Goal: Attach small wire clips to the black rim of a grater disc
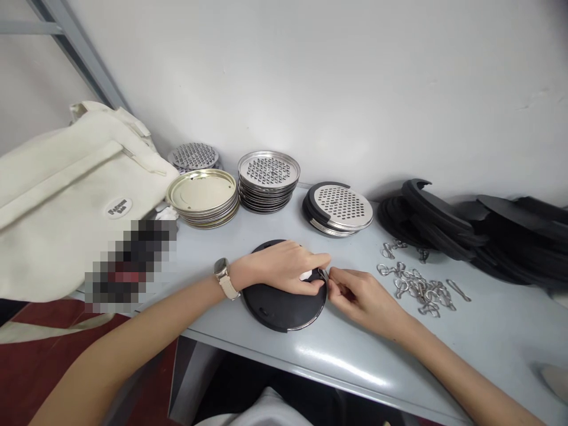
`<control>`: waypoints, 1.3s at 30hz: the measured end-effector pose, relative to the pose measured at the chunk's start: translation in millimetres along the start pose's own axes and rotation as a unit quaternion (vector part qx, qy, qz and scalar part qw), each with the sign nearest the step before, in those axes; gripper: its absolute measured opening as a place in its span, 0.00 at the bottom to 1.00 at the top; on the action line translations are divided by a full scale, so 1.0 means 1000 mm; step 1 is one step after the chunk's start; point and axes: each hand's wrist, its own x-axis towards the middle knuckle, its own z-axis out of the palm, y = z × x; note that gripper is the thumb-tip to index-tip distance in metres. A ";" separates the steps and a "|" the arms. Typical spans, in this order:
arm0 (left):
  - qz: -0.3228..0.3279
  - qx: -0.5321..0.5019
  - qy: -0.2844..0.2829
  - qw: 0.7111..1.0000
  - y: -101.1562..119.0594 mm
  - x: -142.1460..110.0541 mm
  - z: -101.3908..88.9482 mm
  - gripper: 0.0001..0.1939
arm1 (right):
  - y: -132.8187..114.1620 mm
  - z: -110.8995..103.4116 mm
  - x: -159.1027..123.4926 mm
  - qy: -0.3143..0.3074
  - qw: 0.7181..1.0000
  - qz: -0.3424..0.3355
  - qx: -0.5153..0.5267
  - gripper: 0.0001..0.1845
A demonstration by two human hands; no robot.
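Observation:
A round black disc (pixel 284 305) with a thin metal rim lies on the table in front of me. My left hand (pixel 290 266) rests over its top, with the thumb and index finger curled around the right edge. A small white patch shows between those fingers; I cannot make out what it is. At that same edge, my right hand (pixel 357 290) is closed, its fingers pinching a small metal wire clip (pixel 325 274) that is mostly hidden. Loose bent-wire clips (pixel 419 287) lie in a pile to the right of my right hand.
Behind the disc stand a gold-coloured lid stack (pixel 202 189), a grater-plate stack (pixel 268 171) and a perforated plate with black edging (pixel 341 207). Black curved parts (pixel 435 219) are heaped at right. A cream bag (pixel 80 201) leans at left. The table's front edge (pixel 266 361) is near me.

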 end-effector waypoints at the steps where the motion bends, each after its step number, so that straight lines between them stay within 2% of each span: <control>1: 0.000 -0.001 -0.001 1.000 0.000 0.000 0.000 0.08 | 0.000 0.000 0.000 0.000 1.000 0.000 -0.001 0.13; 24: 0.003 -0.012 -0.006 1.000 0.000 -0.001 0.000 0.07 | 0.000 -0.001 -0.001 0.075 0.996 -0.002 -0.039 0.14; 29: 0.000 -0.017 0.008 1.000 0.000 -0.001 0.001 0.05 | 0.000 -0.003 -0.001 0.068 0.997 -0.010 -0.039 0.14; 35: -0.018 0.044 0.026 0.999 0.002 -0.002 -0.001 0.07 | 0.001 0.000 -0.001 0.084 0.995 0.004 -0.060 0.14; 39: -0.024 0.041 0.025 0.999 0.004 -0.002 -0.002 0.09 | 0.000 0.005 0.001 0.060 0.998 0.020 -0.025 0.13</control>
